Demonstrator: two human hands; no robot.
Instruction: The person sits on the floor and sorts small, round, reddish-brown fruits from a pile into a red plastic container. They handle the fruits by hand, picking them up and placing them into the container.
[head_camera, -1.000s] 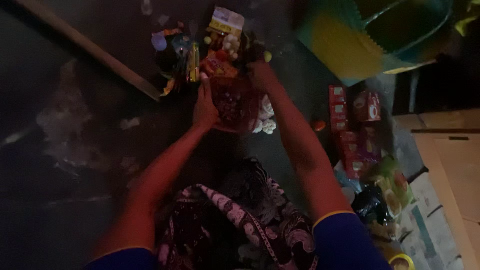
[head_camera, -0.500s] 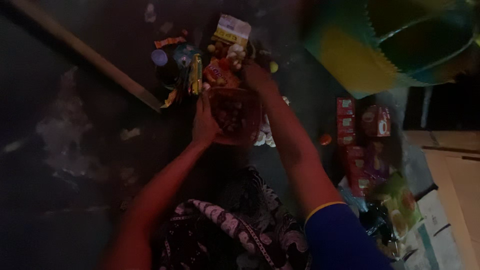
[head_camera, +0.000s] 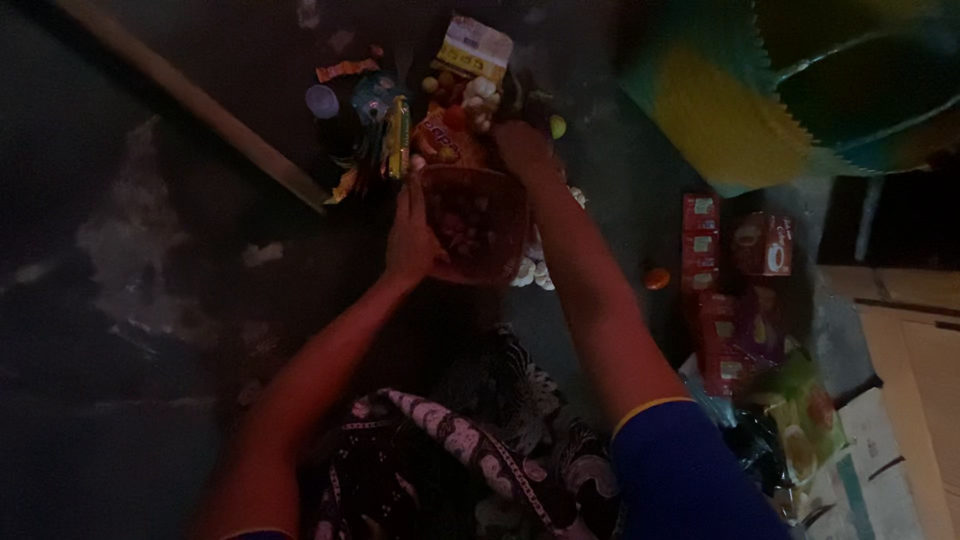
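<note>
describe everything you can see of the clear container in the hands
The clear container looks like see-through plastic, squarish with rounded corners, tinted reddish in the dim light, with small dark pieces inside. It is held above the dark floor. The left hand grips its left side; the right hand holds its far right corner.

I'm over a dark, stained concrete floor (head_camera: 150, 300): colourful snack packets (head_camera: 440, 110) piled ahead, red cartons (head_camera: 705, 270) stacked right, long wooden plank (head_camera: 200, 120) lying left.
</note>
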